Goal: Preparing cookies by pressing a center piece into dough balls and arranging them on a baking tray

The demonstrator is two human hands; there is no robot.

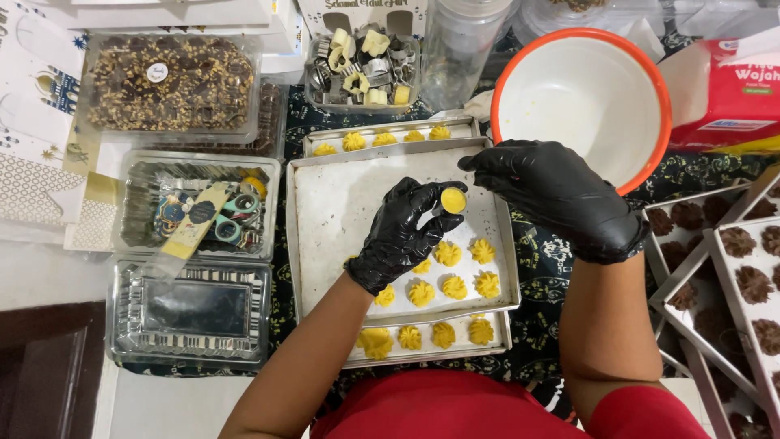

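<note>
Fingers point(422, 203) of left hand point(398, 240), black-gloved, curl around a small yellow dough-filled press point(452, 200), pinching it by its sides above the tray point(325, 203). Right hand point(561, 195) hovers just beside it, fingers bent and close together, fingertip near the press top; contact hard to tell. Piped yellow cookies point(455, 272) sit in rows on the tray's near part, more on a second tray point(382, 136) behind and a third at the near edge. Dough looks soft, sticky, light; raw cookies likely deform at a touch, so best handled by the tray rim. Press looks stiff, small, maybe greasy; grip its sides. White bowl point(581, 45) with orange rim stands behind right hand. Cutters tub point(361, 69), brown cookies point(751, 280) nearby on the surface.
</note>
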